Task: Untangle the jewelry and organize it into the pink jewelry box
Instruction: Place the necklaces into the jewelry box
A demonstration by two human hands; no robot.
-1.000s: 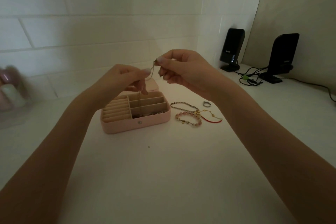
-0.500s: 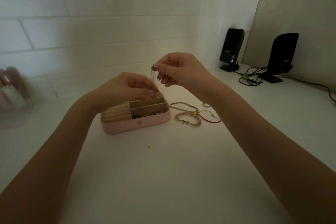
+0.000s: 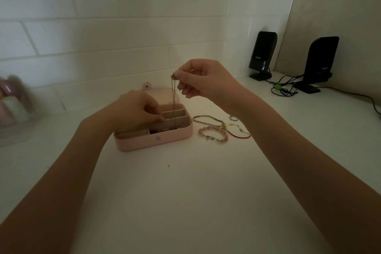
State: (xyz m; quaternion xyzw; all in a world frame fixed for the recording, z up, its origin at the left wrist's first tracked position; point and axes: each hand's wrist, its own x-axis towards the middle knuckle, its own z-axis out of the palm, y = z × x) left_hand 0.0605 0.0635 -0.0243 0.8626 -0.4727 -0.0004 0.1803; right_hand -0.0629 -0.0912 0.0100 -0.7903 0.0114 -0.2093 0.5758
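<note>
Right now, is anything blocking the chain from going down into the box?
Partly. The chain hangs from the right hand straight over the open pink jewelry box. The lid is back. The left hand rests over the box's left compartments, beside the chain's lower end, not under it.

White bench (image 3: 185,202), back edge vs tiled wall. Pink box (image 3: 153,140) sits open mid-bench, toward back edge. Just right of it: dark bead bracelet (image 3: 206,118), pink bead bracelet (image 3: 213,133), red cord bracelet (image 3: 239,134), these overlapping; small ring (image 3: 233,117) near them. Back right corner: 2 black speakers (image 3: 262,55) (image 3: 317,64) w/ cable bundle (image 3: 282,88) between. Far left edge: blurred pink item (image 3: 12,99). Tiny speck (image 3: 168,165) in front of box.
</note>
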